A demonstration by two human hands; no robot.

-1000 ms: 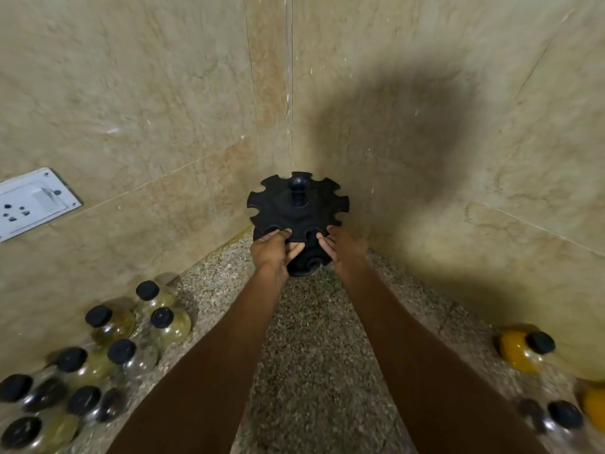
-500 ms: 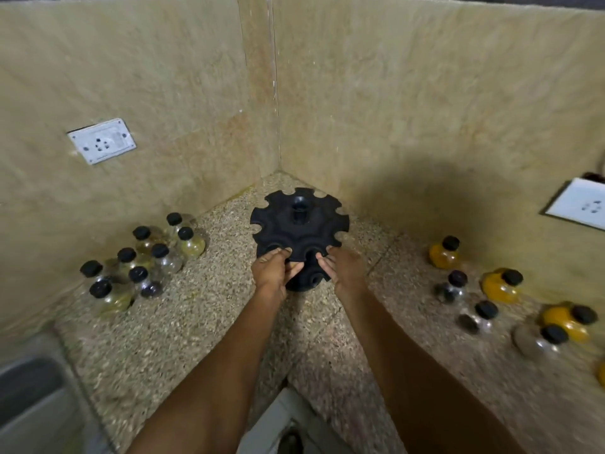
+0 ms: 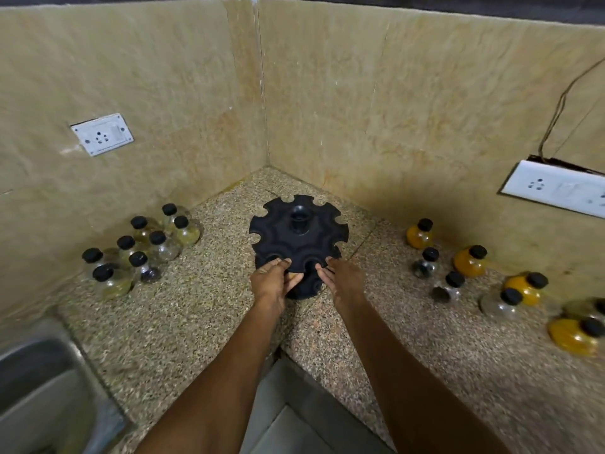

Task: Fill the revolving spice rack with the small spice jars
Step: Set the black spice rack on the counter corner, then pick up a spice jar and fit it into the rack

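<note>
Between my left hand (image 3: 273, 283) and right hand (image 3: 343, 280), both gripping its near edge, the empty spice rack (image 3: 296, 239) stands upright; jars (image 3: 144, 244) cluster nearer my left.

Empty black spice rack (image 3: 296, 239) between two black-capped jar clusters (image 3: 140, 247), perhaps upright

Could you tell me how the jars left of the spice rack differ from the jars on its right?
The left jars stand bunched tightly near the wall; the right jars are strung out loosely along the counter. The left jars look mostly clear or pale yellow; several right jars hold bright orange-yellow powder. Both groups have round glass bodies and black caps, and none sits in the spice rack yet.
</note>
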